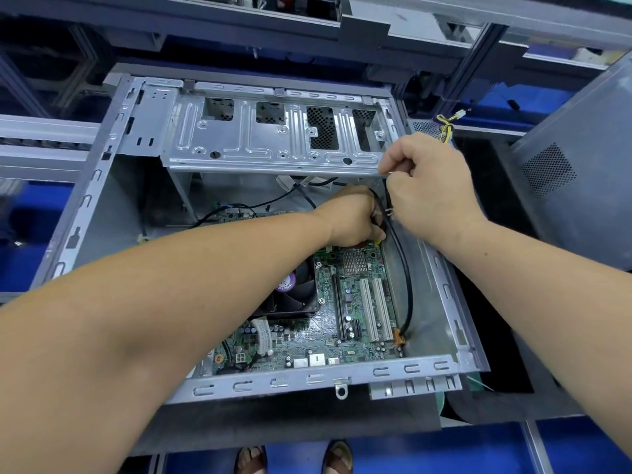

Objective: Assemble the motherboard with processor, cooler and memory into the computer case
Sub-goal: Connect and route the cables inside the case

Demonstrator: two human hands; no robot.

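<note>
A: What's biggest in front of us?

B: One open steel computer case (102,186) lying on its side on a dark bench mat (307,425). A drive cage (273,138) spans its far end. To the right leans one grey side panel (581,159) with a mesh vent.

A: And inside?

B: One green motherboard (355,323) flat on the case floor. On it sit one black cooler fan (297,295), half hidden under the left forearm, and two white expansion slots (376,309) beside two black ones.

A: The hands?

B: Two, both reaching in. The left hand (349,217) is curled down at the board's far right corner, fingers pinching something small there; I cannot tell what. The right hand (427,179) is fisted just below the cage edge, pinching a thin white cable tie (388,172).

A: Cables?

B: One thick black cable (407,285) curves along the board's right edge between the hands. A yellow-and-black lead (446,126) hangs outside, far right.

A: The room?

B: Aluminium framing, blue bins, two sandalled feet (251,460) below.
</note>
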